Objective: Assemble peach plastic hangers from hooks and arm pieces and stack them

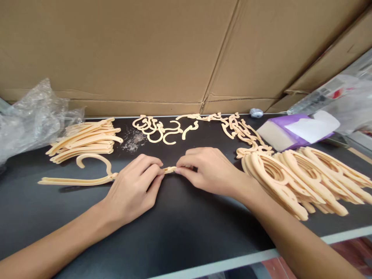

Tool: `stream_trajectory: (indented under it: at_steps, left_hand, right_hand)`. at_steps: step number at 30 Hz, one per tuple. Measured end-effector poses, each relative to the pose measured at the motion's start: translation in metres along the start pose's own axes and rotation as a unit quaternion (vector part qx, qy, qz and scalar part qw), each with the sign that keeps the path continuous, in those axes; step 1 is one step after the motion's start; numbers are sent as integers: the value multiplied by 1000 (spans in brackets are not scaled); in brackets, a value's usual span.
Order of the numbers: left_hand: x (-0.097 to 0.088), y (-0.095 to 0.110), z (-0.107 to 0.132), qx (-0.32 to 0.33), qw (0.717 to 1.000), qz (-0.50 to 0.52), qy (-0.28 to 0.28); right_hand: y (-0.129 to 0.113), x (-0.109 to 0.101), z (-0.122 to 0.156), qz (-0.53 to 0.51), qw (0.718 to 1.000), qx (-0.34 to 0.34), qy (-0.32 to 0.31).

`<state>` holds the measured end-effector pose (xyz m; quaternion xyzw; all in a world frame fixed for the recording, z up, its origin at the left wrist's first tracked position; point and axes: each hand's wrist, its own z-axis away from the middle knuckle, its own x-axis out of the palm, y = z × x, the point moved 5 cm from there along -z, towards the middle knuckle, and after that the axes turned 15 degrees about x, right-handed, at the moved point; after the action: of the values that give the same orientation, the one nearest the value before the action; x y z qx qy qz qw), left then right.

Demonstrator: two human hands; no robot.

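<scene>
A cream plastic hanger piece [84,176] with a hook lies flat on the black table [180,228], reaching left from my hands. My left hand [135,190] pinches its right end, fingers curled. My right hand [206,170] pinches a small cream bit [170,169] at the same joint, fingertips almost touching the left ones. Both hands rest on the table near its middle.
A stack of straight cream arms [85,141] lies back left, loose hooks [162,130] at the back middle, a big pile of whole hanger pieces [305,176] on the right. Crumpled clear plastic [31,116] far left, a purple-white pack [296,130] back right, cardboard [174,54] behind.
</scene>
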<state>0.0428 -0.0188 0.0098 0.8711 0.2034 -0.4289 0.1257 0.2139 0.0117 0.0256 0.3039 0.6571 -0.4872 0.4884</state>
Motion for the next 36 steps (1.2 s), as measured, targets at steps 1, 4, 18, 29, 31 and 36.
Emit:
stream_trajectory:
  at_steps: [1,4,18,29,31,36]
  left_hand:
    - [-2,2,0,6,1000,-18,3]
    - [-9,9,-1,29,994,-105,25]
    - [0,-44,5,-329,856,368,154]
    - [-9,-55,5,-391,766,436,265]
    - [-12,-57,4,-396,748,442,297]
    - [-9,-58,6,-401,748,440,294]
  right_hand:
    - [3,-2,-1,-26,1000,5,8]
    - [10,-11,-5,-105,993,17,43]
    - [16,-32,-3,-237,959,40,150]
    - [11,-37,5,-135,930,-33,341]
    - [10,-43,11,-118,906,-37,406]
    - [14,-32,3,-132,941,24,311]
